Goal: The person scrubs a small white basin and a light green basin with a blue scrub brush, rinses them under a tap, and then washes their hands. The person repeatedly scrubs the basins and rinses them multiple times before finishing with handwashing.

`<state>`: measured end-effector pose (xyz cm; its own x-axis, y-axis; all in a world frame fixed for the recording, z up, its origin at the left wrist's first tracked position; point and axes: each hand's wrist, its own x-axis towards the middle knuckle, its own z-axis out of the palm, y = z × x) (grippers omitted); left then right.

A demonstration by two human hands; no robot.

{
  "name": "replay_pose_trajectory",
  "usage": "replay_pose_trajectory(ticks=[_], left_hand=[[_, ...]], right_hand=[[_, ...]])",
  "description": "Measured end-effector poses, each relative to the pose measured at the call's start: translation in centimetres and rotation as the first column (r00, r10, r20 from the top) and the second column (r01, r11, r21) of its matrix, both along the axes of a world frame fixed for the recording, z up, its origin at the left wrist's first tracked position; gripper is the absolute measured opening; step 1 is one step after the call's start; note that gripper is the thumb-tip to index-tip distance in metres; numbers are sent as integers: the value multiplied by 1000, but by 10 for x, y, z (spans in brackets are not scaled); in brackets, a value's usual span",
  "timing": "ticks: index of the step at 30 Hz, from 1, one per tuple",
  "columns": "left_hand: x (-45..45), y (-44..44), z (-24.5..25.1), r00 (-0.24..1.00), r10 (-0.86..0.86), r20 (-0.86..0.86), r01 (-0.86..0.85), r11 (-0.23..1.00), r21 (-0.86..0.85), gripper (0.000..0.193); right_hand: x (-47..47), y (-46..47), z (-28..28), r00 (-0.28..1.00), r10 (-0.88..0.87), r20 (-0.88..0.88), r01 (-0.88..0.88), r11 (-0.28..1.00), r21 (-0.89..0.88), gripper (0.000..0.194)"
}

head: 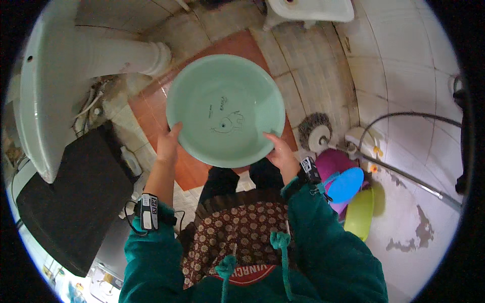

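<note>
A round pale-green plastic basin (227,87) is held in front of me by its rim. It is empty inside, with an elephant drawing and some print on its bottom. My left hand (168,146) grips the rim at the lower left, thumb over the edge. At the lower right my right hand (279,151) holds the rim, its thumb reaching inside. The fingers of both hands are mostly hidden under the basin. Below it lies an orange-red mat (151,110) on the tiled floor, partly covered from view.
A pedestal washbasin (49,102) stands at the left, above a dark-topped appliance or cabinet (83,197). On the right are a round brush (316,132), a metal pole (409,170), and blue (345,185), purple (333,163) and lime-green (360,212) plastic basins by the wall. A white ceramic fixture (314,9) is at the far end.
</note>
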<state>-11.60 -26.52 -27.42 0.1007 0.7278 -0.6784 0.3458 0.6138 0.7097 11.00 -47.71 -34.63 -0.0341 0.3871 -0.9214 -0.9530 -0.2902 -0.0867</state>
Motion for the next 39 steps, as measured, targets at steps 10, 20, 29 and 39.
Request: replay_pose_trajectory(ticks=[10,20,29,39], left_hand=[[-4,-46,-8,951,-308,-24,306,950,-58,48],[-156,-106,-5,936,-256,-241,208,956,-207,39],[-154,-121,21,899,-311,-307,219,929,-300,37],[-165,-109,50,927,-251,-277,176,947,-269,35]], right_hand=[[28,-153,35,792,51,608,20,994,-109,39],[256,-162,-3,-490,615,618,-204,608,-767,35],[324,-270,-29,-76,828,555,-26,555,-831,29],[247,-181,61,579,54,813,300,914,-275,37]])
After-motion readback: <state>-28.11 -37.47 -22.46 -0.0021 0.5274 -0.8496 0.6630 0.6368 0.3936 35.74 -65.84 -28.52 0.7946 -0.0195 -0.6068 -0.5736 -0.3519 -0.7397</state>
